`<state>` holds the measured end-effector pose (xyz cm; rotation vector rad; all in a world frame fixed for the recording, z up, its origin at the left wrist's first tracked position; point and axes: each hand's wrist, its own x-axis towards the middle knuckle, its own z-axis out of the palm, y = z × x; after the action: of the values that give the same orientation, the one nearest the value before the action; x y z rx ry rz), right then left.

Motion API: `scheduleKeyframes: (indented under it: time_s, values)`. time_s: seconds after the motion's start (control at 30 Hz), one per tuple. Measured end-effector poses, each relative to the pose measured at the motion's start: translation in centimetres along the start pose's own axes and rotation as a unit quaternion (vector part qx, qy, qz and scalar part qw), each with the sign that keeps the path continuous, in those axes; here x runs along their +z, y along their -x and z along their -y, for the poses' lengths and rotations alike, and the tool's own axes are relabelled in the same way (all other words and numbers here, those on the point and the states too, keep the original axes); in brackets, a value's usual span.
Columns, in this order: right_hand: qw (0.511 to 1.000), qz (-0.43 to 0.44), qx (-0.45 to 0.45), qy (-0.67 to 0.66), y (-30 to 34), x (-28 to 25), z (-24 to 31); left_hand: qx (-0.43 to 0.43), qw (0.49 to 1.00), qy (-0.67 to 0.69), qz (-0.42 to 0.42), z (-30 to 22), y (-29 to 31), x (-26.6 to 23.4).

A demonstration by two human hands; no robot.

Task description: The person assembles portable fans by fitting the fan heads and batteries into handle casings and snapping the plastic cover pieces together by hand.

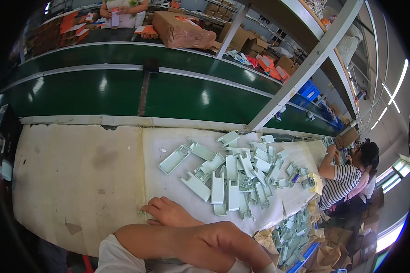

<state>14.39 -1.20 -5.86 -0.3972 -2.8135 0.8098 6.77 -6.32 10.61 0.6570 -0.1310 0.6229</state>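
Observation:
My forearms are crossed at the near edge of the table. My right hand (171, 212) pokes out beyond my left forearm, its fingers loosely bent and a little apart on the tabletop, holding nothing. The left hand (221, 237) is bent over by my right arm; its fingers cannot be made out. Beyond both hands lies a loose pile of pale green plastic housings (233, 194), hollow and box-shaped with notched ends. One open housing (174, 160) lies at the pile's left side. Neither hand touches the pile.
A green conveyor belt (182, 93) runs behind the table, with a slanted white post (300, 73) at right. More green parts (290, 234) fill a paper-lined blue crate (304, 258). A tape roll (309, 183) lies right of the pile. A co-worker (348, 177) in stripes works at right.

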Motion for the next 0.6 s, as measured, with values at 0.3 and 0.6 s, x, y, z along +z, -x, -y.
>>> scheduleKeyframes:
  time_s: [0.3,0.6]
  values:
    - [1.000,0.002,-0.003,0.001,-0.08,0.07,0.01,0.021,0.999,-0.020,0.019,-0.07,-0.17,-0.12]
    - [1.000,0.006,0.002,-0.004,-0.08,-0.08,0.10,0.074,0.996,-0.001,0.051,0.17,-0.45,0.03]
